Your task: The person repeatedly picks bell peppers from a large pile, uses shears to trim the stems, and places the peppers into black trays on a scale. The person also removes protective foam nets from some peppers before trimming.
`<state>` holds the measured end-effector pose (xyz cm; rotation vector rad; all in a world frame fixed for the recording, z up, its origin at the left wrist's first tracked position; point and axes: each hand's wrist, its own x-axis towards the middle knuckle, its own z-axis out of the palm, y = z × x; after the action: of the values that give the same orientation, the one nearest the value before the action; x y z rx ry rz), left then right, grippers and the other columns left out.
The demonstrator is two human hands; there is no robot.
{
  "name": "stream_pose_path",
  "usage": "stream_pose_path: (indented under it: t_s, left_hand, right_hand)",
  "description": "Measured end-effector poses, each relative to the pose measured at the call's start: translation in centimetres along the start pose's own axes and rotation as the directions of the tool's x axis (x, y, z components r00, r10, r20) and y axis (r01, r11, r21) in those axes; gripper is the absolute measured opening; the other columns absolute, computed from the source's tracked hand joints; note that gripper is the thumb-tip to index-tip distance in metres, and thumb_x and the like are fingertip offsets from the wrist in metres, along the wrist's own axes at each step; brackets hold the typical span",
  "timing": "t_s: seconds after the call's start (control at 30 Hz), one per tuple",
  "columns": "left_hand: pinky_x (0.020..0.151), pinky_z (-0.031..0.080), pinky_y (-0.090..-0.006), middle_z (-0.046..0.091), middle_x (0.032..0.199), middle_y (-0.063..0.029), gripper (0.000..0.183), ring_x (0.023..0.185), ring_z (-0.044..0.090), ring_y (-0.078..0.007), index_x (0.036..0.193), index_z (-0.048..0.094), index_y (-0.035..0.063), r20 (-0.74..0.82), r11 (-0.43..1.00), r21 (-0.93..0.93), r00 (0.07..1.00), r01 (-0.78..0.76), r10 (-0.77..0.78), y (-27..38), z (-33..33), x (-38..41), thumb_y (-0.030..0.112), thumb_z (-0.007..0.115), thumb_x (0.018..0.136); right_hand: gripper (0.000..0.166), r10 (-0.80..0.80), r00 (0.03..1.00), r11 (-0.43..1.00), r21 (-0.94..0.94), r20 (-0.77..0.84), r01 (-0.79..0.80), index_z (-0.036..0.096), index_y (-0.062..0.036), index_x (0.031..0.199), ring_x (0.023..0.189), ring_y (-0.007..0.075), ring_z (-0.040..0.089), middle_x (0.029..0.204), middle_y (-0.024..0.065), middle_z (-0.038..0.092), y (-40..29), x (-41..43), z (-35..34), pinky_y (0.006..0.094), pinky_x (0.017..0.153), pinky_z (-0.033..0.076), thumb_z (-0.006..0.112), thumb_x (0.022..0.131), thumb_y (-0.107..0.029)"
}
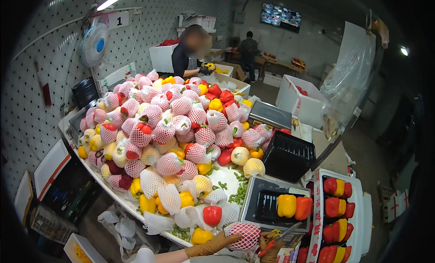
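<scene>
My left hand (210, 245), in a brown glove, holds a red bell pepper (242, 236) wrapped in a white foam net, close to the table's front edge. At the pepper's right side, my gloved right hand (273, 252) grips a red-handled cutting tool (271, 244). Its metal blade points up and right; whether it is a knife or snips I cannot tell. Just beyond, a black plastic tray (266, 205) sits on a scale (249, 195). In the tray, a yellow pepper (286, 206) lies beside an orange-red one (303, 207).
A large heap of netted peppers (180, 105) covers the table. Cut green stems (240, 191) litter the white tabletop. Stacked black trays (289, 154) stand behind the scale. A white foam box (355, 195) at right holds packed peppers. A co-worker (185, 56) stands across the table.
</scene>
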<state>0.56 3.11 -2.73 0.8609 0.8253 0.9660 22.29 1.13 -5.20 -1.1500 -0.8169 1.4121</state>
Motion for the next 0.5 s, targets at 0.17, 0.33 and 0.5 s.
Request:
stream_pose_path:
  t_s: [0.17, 0.33, 0.5]
  left_hand:
    - [0.089, 0.042, -0.0266, 0.053, 0.115, -0.0070, 0.053, 0.102, 0.050, -0.0126, 0.125, 0.042, 0.0024, 0.027, 1.000, -0.007, 1.000, 0.007, -0.006, 0.7, 0.7, -0.5, 0.034, 0.059, 0.085]
    - [0.091, 0.041, -0.0262, 0.052, 0.118, -0.0070, 0.059, 0.104, 0.050, -0.0129, 0.128, 0.038, 0.0027, 0.040, 0.996, -0.044, 0.996, 0.082, -0.080, 1.8, 3.0, -1.5, 0.038, 0.058, 0.085]
    - [0.096, 0.037, -0.0276, 0.048, 0.125, -0.0094, 0.066, 0.112, 0.047, -0.0146, 0.133, 0.033, 0.0022, 0.110, 0.970, 0.020, 0.964, 0.242, -0.243, 1.7, 4.2, -2.1, 0.042, 0.057, 0.086]
  right_hand:
    - [0.030, -0.029, 0.996, 0.999, -0.011, 0.081, 0.030, 0.047, -0.0073, 0.102, 0.061, 0.0177, 0.049, 0.081, 0.0045, 0.049, -0.2, 0.8, 0.3, 0.0287, 0.053, 0.045, 0.061, 0.080, -0.021]
    - [0.033, 0.074, 0.984, 0.995, 0.060, 0.165, -0.085, 0.048, -0.0073, 0.103, 0.057, 0.0164, 0.048, 0.078, 0.0032, 0.048, -0.6, 1.1, -1.2, 0.0270, 0.049, 0.045, 0.065, 0.077, -0.016]
    - [0.037, 0.256, 0.919, 0.952, 0.086, 0.300, -0.293, 0.048, -0.0073, 0.105, 0.053, 0.0151, 0.047, 0.076, 0.0019, 0.047, -1.1, 1.2, -3.0, 0.0253, 0.046, 0.044, 0.069, 0.074, -0.010]
